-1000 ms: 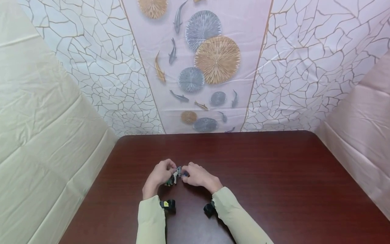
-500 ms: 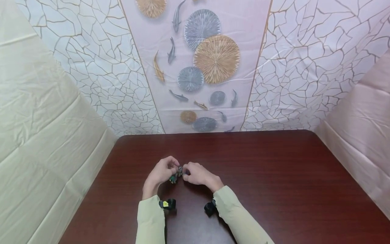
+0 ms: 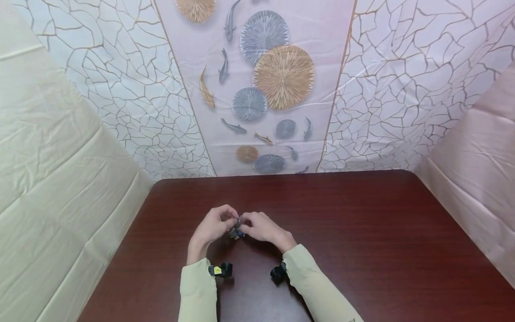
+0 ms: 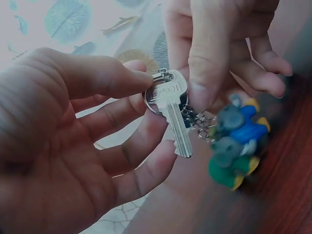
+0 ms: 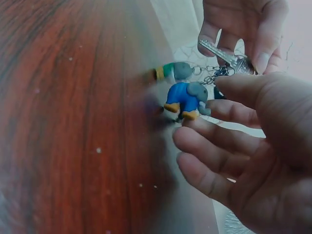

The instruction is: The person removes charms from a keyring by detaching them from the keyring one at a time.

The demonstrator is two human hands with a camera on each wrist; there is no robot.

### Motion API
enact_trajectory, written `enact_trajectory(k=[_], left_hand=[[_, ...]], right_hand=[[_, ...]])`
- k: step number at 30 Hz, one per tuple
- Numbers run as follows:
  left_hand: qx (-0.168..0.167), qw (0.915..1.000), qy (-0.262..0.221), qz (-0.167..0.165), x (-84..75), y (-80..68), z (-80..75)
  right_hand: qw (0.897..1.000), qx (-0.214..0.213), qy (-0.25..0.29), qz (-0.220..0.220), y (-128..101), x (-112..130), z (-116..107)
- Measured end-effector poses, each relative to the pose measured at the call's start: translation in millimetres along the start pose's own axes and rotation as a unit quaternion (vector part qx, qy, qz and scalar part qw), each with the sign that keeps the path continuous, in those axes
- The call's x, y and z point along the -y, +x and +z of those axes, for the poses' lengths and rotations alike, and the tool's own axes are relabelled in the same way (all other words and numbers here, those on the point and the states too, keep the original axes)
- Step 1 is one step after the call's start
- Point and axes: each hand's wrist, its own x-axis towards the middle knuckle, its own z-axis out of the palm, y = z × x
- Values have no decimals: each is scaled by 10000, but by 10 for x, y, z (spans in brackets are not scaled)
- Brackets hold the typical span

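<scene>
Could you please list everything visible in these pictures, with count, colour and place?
key: one, silver, on a ring pinched between both hands.
key ring: one, silver, round the key's head.
charm figures: two, one blue and one green, both with grey heads, hanging by chains below the ring.
table: one, dark red-brown wood, under the hands.
backdrop sheet: one, pale with fish and round discs, behind the table.
wrist cameras: two, black, on the forearms.
sleeves: two, pale green.
left hand: pinches the ring.
right hand: pinches the key's head.

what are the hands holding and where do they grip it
Both hands pinch the silver key at its head and ring; the left hand and right hand meet there.
</scene>
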Motion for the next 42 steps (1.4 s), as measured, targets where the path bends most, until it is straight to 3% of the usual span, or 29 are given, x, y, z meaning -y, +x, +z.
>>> enact_trajectory(k=[4, 11, 19, 25, 33, 42], left_hand=[[47, 10000, -55, -25, -32, -26, -37], [87, 9996, 15, 263, -100, -56, -84], [42, 9990, 0, 435, -171, -87, -105], [-284, 9990, 114, 321, -244, -122, -96], [-485, 9967, -176, 621, -285, -87, -25], [-269, 9945, -731, 704, -283, -65, 23]], right_hand=[[9994, -329, 61, -97, -7, 22, -29], [9947, -968, 273, -235, -14, 48, -60], [9893, -1275, 10, -713, -19, 65, -86], [9870, -1489, 41, -607, -24, 85, -119], [9828, -1762, 184, -526, -65, 123, -207], [9752, -2177, 187, -356, -91, 139, -309]])
